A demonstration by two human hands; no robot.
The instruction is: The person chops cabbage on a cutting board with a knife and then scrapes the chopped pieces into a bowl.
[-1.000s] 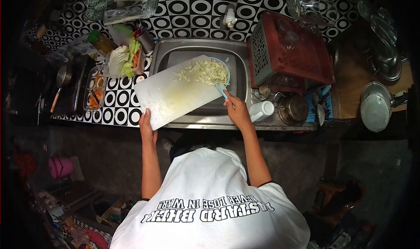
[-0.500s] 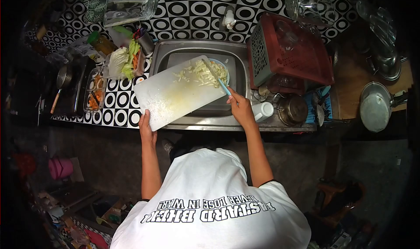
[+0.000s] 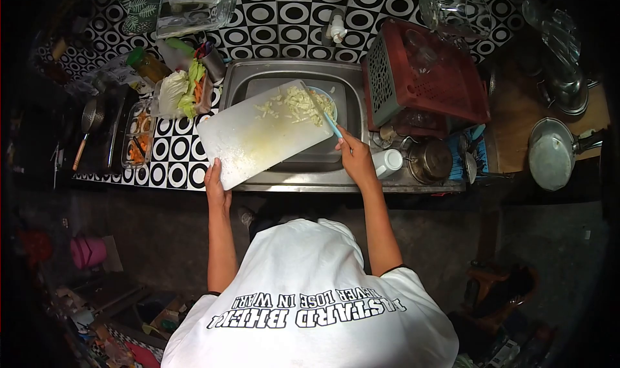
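My left hand (image 3: 216, 183) grips the near left corner of a white cutting board (image 3: 239, 142), which is held slanting over the sink (image 3: 290, 180). Pale chopped vegetable pieces (image 3: 298, 106) lie at the board's far right end. My right hand (image 3: 354, 155) is closed around the light blue handle of a knife (image 3: 334, 126), its blade set against the pieces at that end. Just past the board's edge, partly hidden by it, sits a bowl (image 3: 334, 103) with chopped pieces in it.
Left of the sink stand a container of leafy vegetables (image 3: 183, 95) and a tray of orange pieces (image 3: 138, 138). On the right are a red plastic crate (image 3: 445, 77), a white mug (image 3: 389, 163), a metal pot (image 3: 431, 162) and a pan (image 3: 553, 155). A tap (image 3: 337, 27) is on the tiled wall.
The knife has shifted slightly along the board's far right end, and the chopped pieces there have spread a little. The board and my left hand are almost still.
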